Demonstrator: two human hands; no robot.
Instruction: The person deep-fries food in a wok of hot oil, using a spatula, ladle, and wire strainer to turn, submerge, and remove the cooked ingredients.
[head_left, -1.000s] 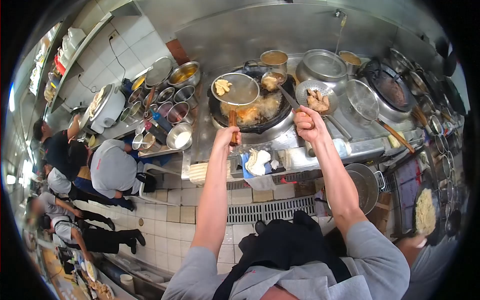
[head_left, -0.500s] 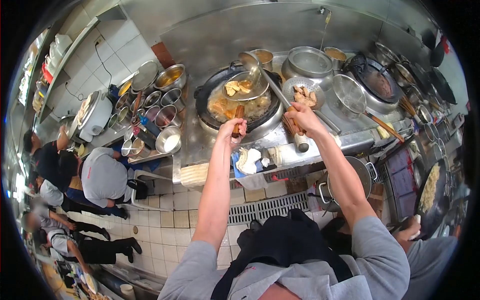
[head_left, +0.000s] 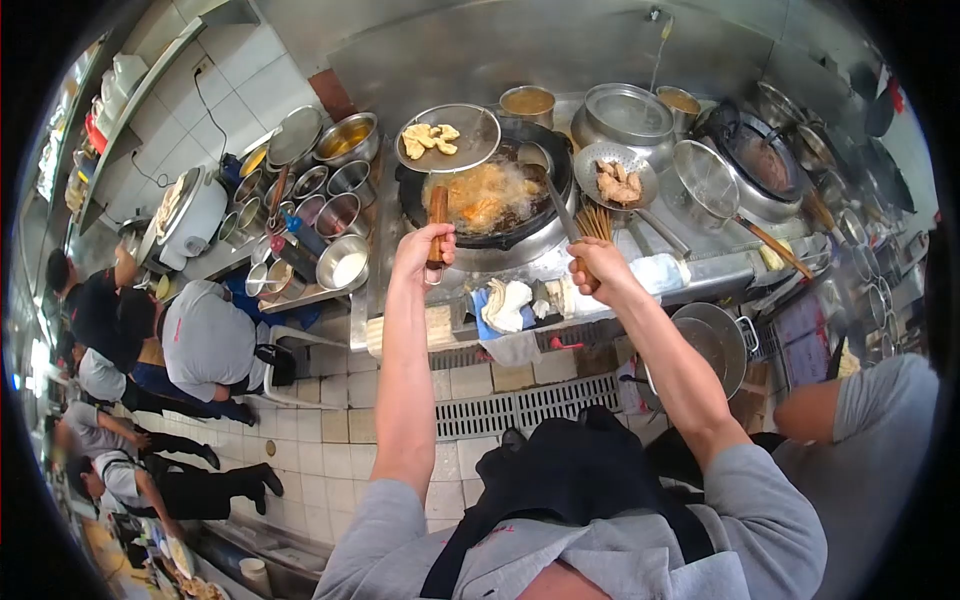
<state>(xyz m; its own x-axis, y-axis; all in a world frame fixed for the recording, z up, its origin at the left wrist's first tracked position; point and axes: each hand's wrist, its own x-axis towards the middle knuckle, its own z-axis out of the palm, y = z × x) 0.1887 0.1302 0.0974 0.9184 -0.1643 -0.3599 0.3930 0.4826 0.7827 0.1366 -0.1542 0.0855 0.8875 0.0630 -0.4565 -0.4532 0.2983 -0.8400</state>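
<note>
My left hand (head_left: 425,252) is closed round the wooden handle of a wire strainer (head_left: 478,128), which is held over the far left rim of the wok. Several pale golden fried pieces (head_left: 430,139) lie in its mesh. In the wok (head_left: 408,190), orange-brown food (head_left: 478,197) sits in bubbling, steaming oil. My right hand (head_left: 600,272) grips the handle of a ladle (head_left: 535,158), whose bowl is at the right side of the wok.
Right of the wok, a perforated skimmer (head_left: 600,155) holds browned pieces. Beyond it are an empty strainer (head_left: 705,178) and a second wok (head_left: 765,160). Metal bowls (head_left: 340,218) crowd the left. A folded cloth (head_left: 507,304) lies at the counter edge. A co-worker (head_left: 860,440) stands close on my right.
The strainer has moved left and away from me, off the middle of the wok. The ladle has come down from above the strainer into the wok. The co-worker at right has shifted closer.
</note>
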